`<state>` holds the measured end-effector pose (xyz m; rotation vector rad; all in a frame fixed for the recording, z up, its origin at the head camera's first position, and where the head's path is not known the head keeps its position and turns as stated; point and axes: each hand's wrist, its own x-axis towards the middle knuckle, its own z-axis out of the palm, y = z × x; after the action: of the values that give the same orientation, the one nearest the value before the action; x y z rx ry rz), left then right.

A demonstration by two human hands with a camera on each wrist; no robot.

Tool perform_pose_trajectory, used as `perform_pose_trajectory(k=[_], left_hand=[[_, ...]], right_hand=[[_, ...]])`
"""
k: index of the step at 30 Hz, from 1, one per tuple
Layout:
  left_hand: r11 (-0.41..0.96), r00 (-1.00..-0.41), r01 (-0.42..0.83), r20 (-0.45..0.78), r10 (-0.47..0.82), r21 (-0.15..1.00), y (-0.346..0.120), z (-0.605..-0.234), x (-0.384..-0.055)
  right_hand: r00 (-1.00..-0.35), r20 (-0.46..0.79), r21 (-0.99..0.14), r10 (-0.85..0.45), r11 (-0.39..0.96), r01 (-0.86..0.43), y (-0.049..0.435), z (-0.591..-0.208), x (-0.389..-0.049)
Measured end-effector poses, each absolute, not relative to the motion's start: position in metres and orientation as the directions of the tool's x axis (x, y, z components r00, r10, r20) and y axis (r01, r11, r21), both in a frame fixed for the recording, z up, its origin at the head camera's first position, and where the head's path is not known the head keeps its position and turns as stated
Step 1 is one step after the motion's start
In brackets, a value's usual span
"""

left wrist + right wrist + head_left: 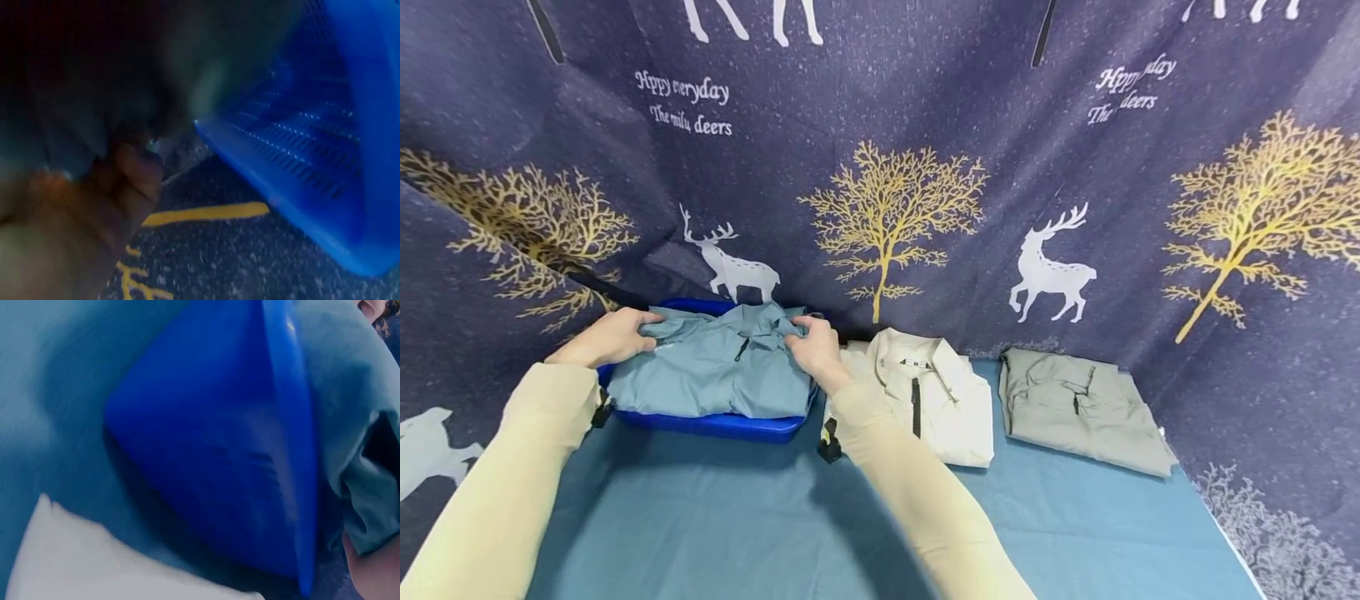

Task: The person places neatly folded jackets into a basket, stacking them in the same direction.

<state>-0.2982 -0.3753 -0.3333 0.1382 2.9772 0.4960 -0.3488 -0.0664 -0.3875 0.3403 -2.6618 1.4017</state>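
Note:
A folded blue-grey jacket (700, 375) with a dark zipper pull lies over a blue plastic basket (715, 427), covering most of its opening. At the jacket's upper left corner my left hand (613, 335) grips the fabric between thumb and fingers. My right hand (817, 348) pinches the jacket near the collar on the other side. In the left wrist view the curled fingers of my left hand (94, 212) hold dark, blurred cloth beside the slotted basket wall (294, 137). The right wrist view shows the jacket (350, 394) bunched at my right hand, beyond the basket rim (294, 444).
Right of the basket lies a folded cream jacket (951, 400) with a dark zipper. Further right is a folded grey-green garment (1082, 408). Both rest on a teal cloth-covered table (760, 517). A dark curtain (925, 100) printed with deer and trees hangs close behind.

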Motion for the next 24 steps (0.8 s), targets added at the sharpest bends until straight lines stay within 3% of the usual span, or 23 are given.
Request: perform_pose_trajectory(k=[11, 17, 24], left_hand=[[0.960, -0.993, 0.102, -0.026, 0.113, 0.261, -0.384, -0.357, -0.308], [0.960, -0.992, 0.128, 0.015, 0.129, 0.249, -0.385, -0.379, -0.310], [0.966, -0.993, 0.077, -0.066, 0.096, 0.248, -0.378, -0.391, -0.318]], right_hand=[[-0.981, 0.145, -0.782, -0.126, 0.593, -0.192, -0.095, -0.405, -0.343], [-0.980, 0.140, -0.712, -0.145, 0.673, -0.201, -0.100, -0.410, -0.338], [-0.981, 0.078, -0.649, -0.179, 0.737, -0.186, -0.102, -0.408, -0.341]])
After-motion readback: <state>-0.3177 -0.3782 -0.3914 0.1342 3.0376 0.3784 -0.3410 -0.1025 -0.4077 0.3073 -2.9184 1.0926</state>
